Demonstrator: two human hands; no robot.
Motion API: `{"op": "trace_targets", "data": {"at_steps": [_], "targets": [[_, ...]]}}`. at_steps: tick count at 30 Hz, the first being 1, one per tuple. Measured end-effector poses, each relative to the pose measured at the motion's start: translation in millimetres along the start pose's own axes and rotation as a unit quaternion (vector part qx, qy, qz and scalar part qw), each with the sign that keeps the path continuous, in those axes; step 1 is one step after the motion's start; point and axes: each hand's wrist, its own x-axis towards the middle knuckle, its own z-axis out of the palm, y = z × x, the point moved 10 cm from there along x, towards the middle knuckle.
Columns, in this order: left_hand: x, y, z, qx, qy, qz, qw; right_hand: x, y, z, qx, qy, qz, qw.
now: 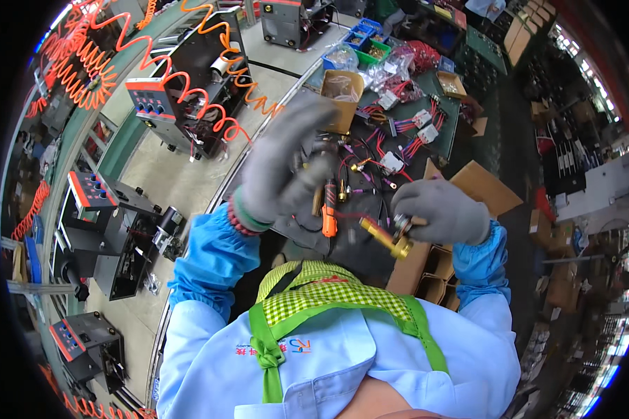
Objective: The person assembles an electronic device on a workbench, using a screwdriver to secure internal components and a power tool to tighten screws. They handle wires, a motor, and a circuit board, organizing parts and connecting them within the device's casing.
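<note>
My right hand [444,213], in a grey glove, is closed around a brass fitting [386,238] with a threaded end. A silvery metal piece [402,223] shows at its fingertips, and a thin red wire runs to the fitting's far end. Raised over the left edge of the dark work table [307,234], my gloved left hand [283,167] is blurred by motion. Its fingers and thumb look apart, with nothing visible held. Just right of it is an orange-and-black handheld tool [329,213]; its upper part is partly hidden by the glove.
Wired white connectors [393,163], small brass parts [342,192] and a cardboard box [342,100] cover the table's far part. Blue and green bins [374,52] stand beyond. Open cartons [437,269] sit near my right arm. Leftward, a line carries machine housings [157,105] under coiled orange hoses [237,63].
</note>
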Motion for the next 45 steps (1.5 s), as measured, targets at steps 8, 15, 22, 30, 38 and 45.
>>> {"op": "trace_targets", "data": {"at_steps": [8, 15, 22, 30, 38, 45], "targets": [[-95.4, -13.1, 139.9, -0.313, -0.273, -0.226, 0.881, 35.4, -26.5, -6.0, 0.330, -0.046, -0.209, 0.919], [-148.3, -43.1, 60.6, -0.069, -0.089, -0.367, 0.924, 61.5, 59.8, 61.7, 0.686, 0.084, -0.049, 0.722], [-185.9, -36.0, -0.6, 0.138, -0.081, -0.351, 0.923, 110.1, 23.3, 90.0, 0.707, 0.048, -0.093, 0.700], [-246.4, -30.9, -77.8, 0.209, -0.057, -0.381, 0.899, 184.4, -43.4, 115.0, 0.472, 0.004, -0.019, 0.882], [-359.8, -31.2, -224.3, 0.212, 0.046, -0.446, 0.868, 292.9, -132.5, 114.2, 0.461, 0.085, -0.072, 0.880], [-407.1, -65.4, -366.6, 0.451, 0.066, -0.459, 0.763, 392.7, -285.9, 123.1, 0.089, 0.241, -0.241, 0.936]]}}
